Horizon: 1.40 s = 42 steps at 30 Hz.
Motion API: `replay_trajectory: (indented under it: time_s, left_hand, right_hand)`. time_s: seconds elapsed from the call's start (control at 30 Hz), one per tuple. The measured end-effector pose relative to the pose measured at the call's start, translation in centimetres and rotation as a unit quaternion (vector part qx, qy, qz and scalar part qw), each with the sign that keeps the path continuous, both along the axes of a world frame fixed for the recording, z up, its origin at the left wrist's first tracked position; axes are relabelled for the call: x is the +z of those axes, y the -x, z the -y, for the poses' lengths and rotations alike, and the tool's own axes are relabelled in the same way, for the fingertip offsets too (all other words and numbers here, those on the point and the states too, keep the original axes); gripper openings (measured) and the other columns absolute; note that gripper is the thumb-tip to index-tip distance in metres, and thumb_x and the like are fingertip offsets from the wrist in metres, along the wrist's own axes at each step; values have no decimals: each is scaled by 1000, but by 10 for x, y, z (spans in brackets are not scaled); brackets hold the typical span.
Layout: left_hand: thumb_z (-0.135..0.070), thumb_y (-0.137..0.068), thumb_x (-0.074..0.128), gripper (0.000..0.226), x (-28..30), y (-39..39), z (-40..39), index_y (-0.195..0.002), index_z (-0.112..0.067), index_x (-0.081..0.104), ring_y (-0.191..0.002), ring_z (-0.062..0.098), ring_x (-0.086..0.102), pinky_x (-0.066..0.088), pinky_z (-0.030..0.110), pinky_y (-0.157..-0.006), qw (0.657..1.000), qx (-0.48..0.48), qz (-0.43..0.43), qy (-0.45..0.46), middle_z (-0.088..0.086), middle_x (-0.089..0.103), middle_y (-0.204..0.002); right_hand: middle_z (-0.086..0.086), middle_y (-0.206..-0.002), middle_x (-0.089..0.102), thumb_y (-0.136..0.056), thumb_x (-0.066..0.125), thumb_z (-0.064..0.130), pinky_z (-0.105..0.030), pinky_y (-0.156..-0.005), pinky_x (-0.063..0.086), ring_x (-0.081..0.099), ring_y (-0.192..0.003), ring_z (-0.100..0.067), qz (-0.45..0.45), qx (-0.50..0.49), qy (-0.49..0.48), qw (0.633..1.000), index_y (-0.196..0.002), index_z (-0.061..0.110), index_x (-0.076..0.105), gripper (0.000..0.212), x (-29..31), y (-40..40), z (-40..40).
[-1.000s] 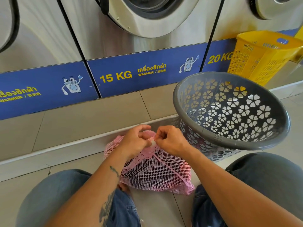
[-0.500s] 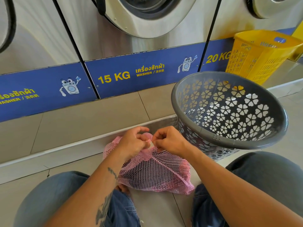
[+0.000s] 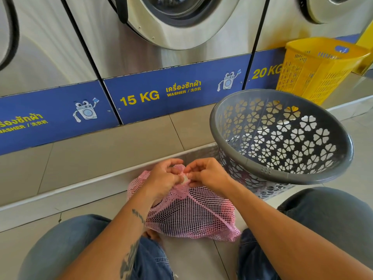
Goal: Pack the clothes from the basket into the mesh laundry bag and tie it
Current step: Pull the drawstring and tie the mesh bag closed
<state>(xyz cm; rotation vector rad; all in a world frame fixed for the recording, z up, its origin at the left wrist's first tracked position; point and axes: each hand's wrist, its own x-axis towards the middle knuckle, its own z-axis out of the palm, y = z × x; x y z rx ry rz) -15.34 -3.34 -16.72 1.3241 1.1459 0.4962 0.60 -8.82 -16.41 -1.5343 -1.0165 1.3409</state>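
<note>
Head view looks down on a pink mesh laundry bag (image 3: 191,215) resting on the tiled floor (image 3: 197,259) between the person's knees, stuffed with dark clothes and gathered at its neck. The left hand (image 3: 161,179) and right hand (image 3: 207,174) meet at that neck, fingers curled and pinching a small white toggle (image 3: 185,179) and the bunched mesh around it; the cord itself is too small to make out. Just to the right stands the grey basket (image 3: 282,170), tipped toward the camera, with nothing visible inside, so packing looks finished and tying is the step in hand. The risk now seems to be the closure slipping: if either pinch eases before the cord is cinched, the gathered neck could spread open and let clothes spill onto the floor.
</note>
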Motion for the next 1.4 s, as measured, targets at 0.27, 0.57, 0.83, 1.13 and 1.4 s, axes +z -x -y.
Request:
replay_trajectory:
  time_s: [0.27,0.57,0.83,1.13,1.4]
  left_hand:
    - [16,-80,64,51,-1,-1,0,-122,-13,62,-72,15,62,49,19,-57,999,15,24,26,12,64,-87]
    - [15,-79,69,49,1,-1,-2,-120,-10,59,-73,18,66,53,27,-64,995,84,41,38,11,67,-85]
    - [13,-84,64,43,2,-2,-2,-121,-9,59,-82,23,66,54,27,-66,997,42,55,43,17,67,-98]
    - [-4,-75,80,22,2,0,5,-82,-13,61,-70,14,53,48,31,-63,998,24,-14,-53,4,60,-78]
    - [-8,-81,75,16,1,-1,7,-77,-18,63,-69,14,58,50,28,-62,985,29,-102,-140,1,67,-77]
  right_hand:
    - [-16,-71,64,-85,67,-11,-26,-54,60,62,-54,-16,31,-29,24,999,-90,-8,67,6,0,5,3]
    - [-20,-75,71,-81,76,-4,-48,-73,63,69,-68,-30,64,-57,-14,996,-88,-5,70,10,-6,14,3]
    - [-12,-63,61,-81,59,-13,-38,-62,61,62,-56,-20,3,-84,40,996,-75,1,65,16,-3,11,3]
    - [-11,-68,62,-85,61,-5,-34,-61,61,62,-60,-19,3,-63,68,996,-77,4,68,14,-2,10,2]
    - [-12,-69,66,-87,67,0,-31,-59,61,65,-60,-18,48,-60,57,995,-79,3,70,9,-2,11,2]
